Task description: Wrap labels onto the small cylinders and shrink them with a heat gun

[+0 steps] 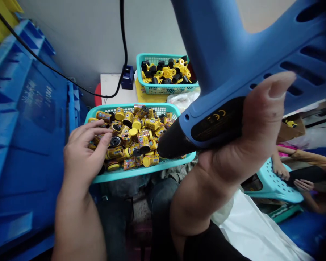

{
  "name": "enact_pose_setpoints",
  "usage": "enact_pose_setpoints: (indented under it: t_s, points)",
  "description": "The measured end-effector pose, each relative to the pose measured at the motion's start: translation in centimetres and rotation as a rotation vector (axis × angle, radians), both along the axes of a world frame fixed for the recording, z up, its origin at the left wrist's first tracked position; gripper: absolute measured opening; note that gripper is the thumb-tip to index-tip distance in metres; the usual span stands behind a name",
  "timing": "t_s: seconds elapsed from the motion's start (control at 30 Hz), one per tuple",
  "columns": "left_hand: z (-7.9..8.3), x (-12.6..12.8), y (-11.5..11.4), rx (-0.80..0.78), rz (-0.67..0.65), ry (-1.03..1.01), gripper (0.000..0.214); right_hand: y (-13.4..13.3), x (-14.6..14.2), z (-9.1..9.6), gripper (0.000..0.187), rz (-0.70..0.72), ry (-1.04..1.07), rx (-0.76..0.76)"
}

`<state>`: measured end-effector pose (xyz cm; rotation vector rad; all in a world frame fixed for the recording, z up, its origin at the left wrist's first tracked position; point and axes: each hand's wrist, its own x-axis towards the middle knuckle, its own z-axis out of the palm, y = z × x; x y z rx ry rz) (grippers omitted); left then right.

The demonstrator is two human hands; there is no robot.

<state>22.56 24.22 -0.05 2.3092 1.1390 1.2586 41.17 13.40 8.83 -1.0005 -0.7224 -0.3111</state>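
My right hand (250, 145) grips a large blue heat gun (220, 72) by its vented body, with the thumb lying along the side. Its black nozzle (176, 141) points down and left over a turquoise basket (152, 172). That basket is full of small yellow printed canisters (143, 141), some showing yellow lids and others black ends. Over the basket's left side is my left hand (84, 148), thumb and fingers apart. The fingertips are close to the canisters; whether they touch any I cannot tell.
Behind stands a second turquoise basket (165, 87) of black and yellow parts. A black cord (123, 40) hangs across the view. Blue crates (29, 145) border the left. At right, another person's hands (281, 170) are near a turquoise perforated stool (279, 181).
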Motion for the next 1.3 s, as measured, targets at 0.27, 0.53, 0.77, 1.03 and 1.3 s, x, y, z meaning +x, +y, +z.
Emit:
enact_pose_setpoints:
  t_s: [0.27,0.53,0.77,1.03,1.3]
  points:
    - [-0.1,0.0,0.1,0.009,-0.002,-0.009,0.017,-0.3,-0.2,0.9,0.031,-0.131,0.128,0.074]
    - [-0.2,0.1,0.2,-0.007,-0.012,0.013,0.016,-0.6,-0.1,0.6,0.038,-0.103,0.113,0.024]
    - [-0.4,0.2,0.2,0.004,-0.020,0.022,0.017,0.4,0.6,-0.2,0.038,-0.162,0.039,0.131]
    - [-0.4,0.3,0.1,0.024,-0.014,0.026,0.016,-0.5,0.8,-0.7,0.054,-0.138,-0.082,-0.032]
    - [-0.6,0.2,0.5,0.020,-0.013,0.045,0.017,0.5,0.2,-0.9,0.049,-0.114,0.002,-0.056]
